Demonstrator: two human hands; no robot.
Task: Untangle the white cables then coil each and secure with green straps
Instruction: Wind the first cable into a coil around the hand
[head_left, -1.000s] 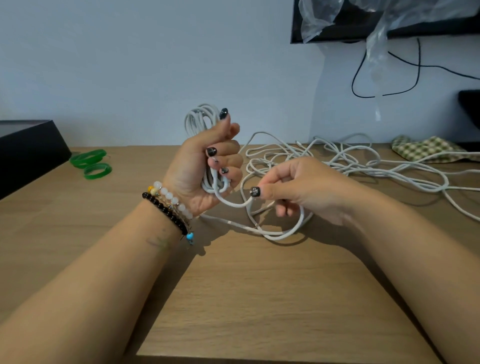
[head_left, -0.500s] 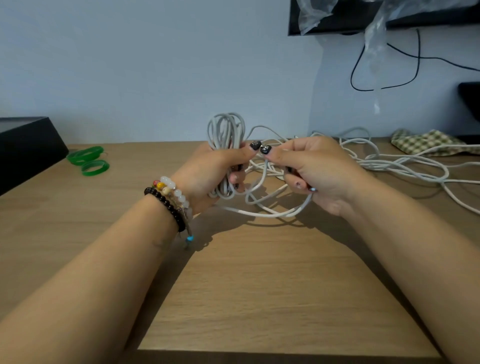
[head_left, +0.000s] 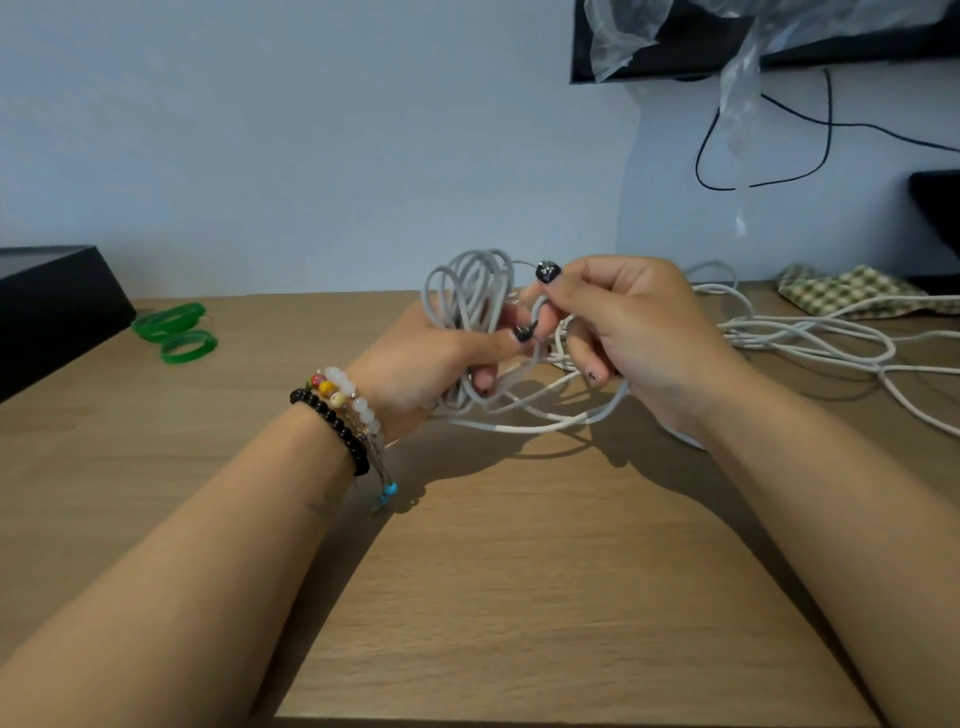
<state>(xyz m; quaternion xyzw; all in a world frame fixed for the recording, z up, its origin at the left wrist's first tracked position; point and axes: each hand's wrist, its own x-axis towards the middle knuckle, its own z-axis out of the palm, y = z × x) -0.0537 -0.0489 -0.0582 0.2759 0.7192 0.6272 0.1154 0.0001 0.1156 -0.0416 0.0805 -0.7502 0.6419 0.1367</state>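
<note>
My left hand (head_left: 431, 358) grips a bundle of white cable loops (head_left: 467, 291) that stand up above the fist. My right hand (head_left: 628, 332) is right beside it, pinching a strand of the same white cable between thumb and fingers. Loose turns hang under both hands onto the wooden table (head_left: 519, 571). More tangled white cable (head_left: 810, 338) trails away to the right. Two green straps (head_left: 179, 332) lie on the table at the far left, apart from both hands.
A black box (head_left: 47, 306) sits at the left edge by the straps. A checked cloth (head_left: 852, 291) lies at the back right. A black wire and clear plastic hang on the wall above.
My right hand has risen and come up against my left hand, laying another turn of cable onto the bundle. The bundle is more upright and further right.
</note>
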